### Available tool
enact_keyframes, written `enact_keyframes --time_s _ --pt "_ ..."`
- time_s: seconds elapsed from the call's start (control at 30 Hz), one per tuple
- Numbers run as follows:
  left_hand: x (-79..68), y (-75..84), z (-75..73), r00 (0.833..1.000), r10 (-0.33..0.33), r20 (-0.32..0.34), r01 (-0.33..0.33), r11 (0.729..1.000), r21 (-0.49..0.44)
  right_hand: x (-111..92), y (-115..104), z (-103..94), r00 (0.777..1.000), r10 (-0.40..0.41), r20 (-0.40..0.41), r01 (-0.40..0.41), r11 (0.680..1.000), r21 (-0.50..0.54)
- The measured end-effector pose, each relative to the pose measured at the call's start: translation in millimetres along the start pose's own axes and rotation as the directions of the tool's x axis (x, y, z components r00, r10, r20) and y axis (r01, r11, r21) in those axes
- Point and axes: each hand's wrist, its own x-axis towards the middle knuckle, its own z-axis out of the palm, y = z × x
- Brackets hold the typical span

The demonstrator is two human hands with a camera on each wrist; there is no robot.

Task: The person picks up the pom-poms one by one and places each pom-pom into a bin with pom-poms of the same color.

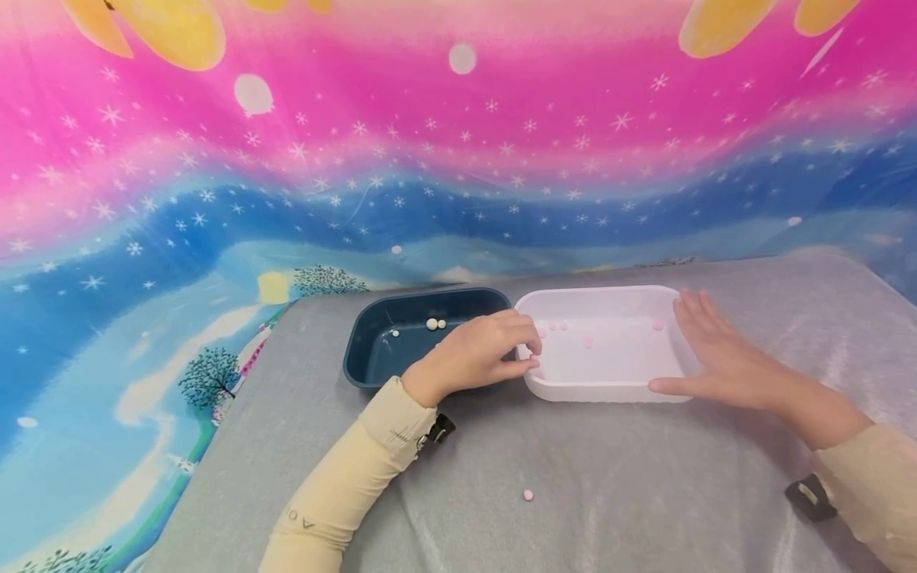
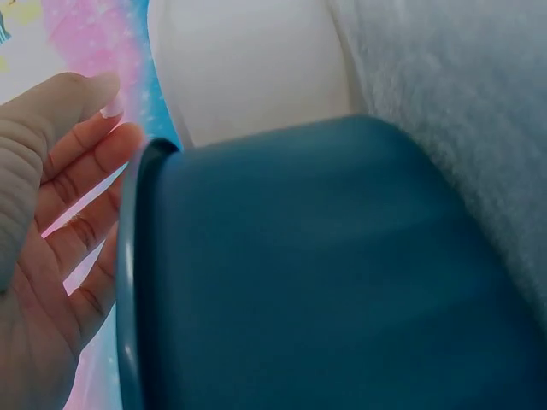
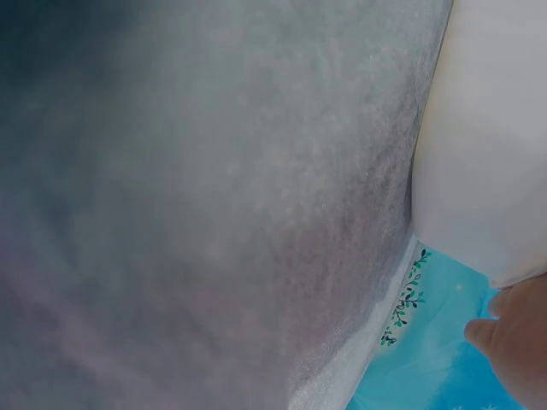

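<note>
My left hand reaches over the right end of a dark blue basin to the left rim of a white basin. Its thumb and a fingertip pinch a small pale pink ball, mostly covered by the fingers. Several pink balls lie inside the white basin. Three small white balls sit on the floor of the blue one. My right hand rests against the white basin's right end, fingers extended along the wall and thumb on the near rim.
One loose pink ball lies on the grey cloth in front of the basins. Behind the table hangs a colourful printed backdrop. The two basins stand side by side near the table's far edge.
</note>
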Motion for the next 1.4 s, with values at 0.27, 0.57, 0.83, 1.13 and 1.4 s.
enact_keyframes --time_s 0.27,0.57,0.83,1.13,1.4 --pt "4.1 -4.9 -5.0 0.998 -0.056 0.015 0.056 0.998 -0.037 0 0 -0.4 1.000 0.003 -0.001 -0.003 1.000 0.005" --pt "8.0 -9.4 -4.3 0.994 -0.104 0.041 0.107 0.992 -0.073 0 -1 -1.0 1.000 0.000 -0.001 0.000 1.000 -0.004" --pt "12.4 -9.0 -5.3 0.989 -0.138 0.056 0.142 0.986 -0.085 0 -1 -0.5 1.000 -0.011 -0.001 0.011 1.000 -0.009" --pt "13.0 -15.3 -3.4 0.985 -0.165 0.053 0.167 0.985 -0.039 -2 1 -2.4 1.000 -0.009 -0.011 0.009 1.000 0.001" --pt "11.6 -16.5 -3.5 0.980 -0.185 0.078 0.188 0.982 -0.027 -2 -1 -2.0 1.000 -0.004 -0.005 0.004 1.000 0.001"
